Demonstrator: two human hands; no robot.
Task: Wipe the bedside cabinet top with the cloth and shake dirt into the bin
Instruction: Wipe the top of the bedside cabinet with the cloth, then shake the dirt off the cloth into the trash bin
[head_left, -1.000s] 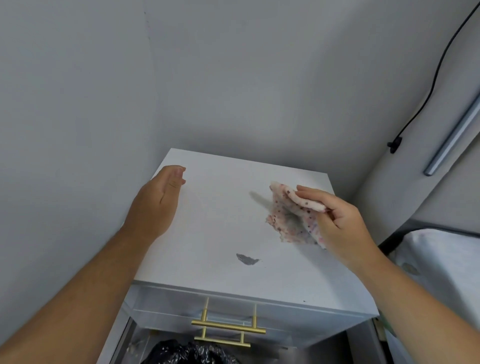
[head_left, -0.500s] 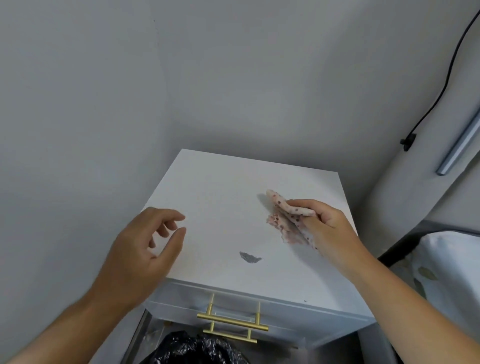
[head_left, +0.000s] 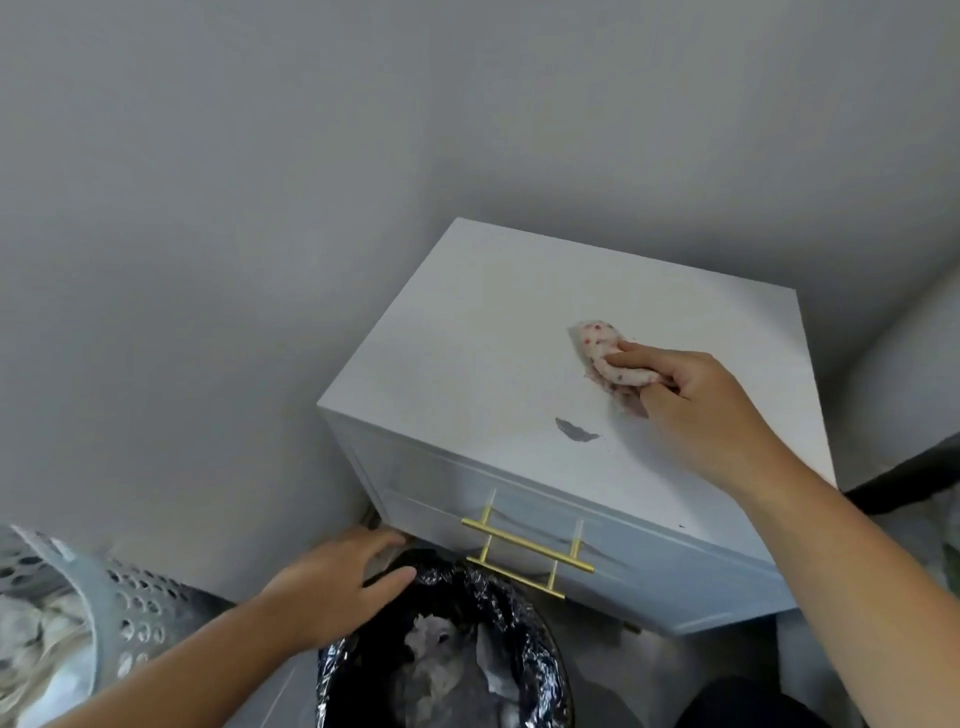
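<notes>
Right hand (head_left: 696, 410) reaches forward, palm down, fingers (head_left: 631, 359) curled tight around cloth (head_left: 605, 353). Right arm bare, stretched out. Left hand (head_left: 337, 587) low, fingers spread and loose, thumb out. Left arm bare, slanting in from bottom left.

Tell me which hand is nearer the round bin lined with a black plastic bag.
Left. The left hand hovers at the bin rim's near-left edge; the right hand presses the spotted cloth on the white cabinet top.

**Surface finishes, cabinet as reference**

Bedside cabinet (head_left: 467, 332): matt white top, one grey chip (head_left: 575, 430). On it, soft spotted cloth (head_left: 605, 347). Front: brushed gold metal handles (head_left: 524, 545). Below: bin (head_left: 545, 613), crinkled glossy black plastic liner. Far left: perforated matt plastic basket (head_left: 104, 597).
</notes>
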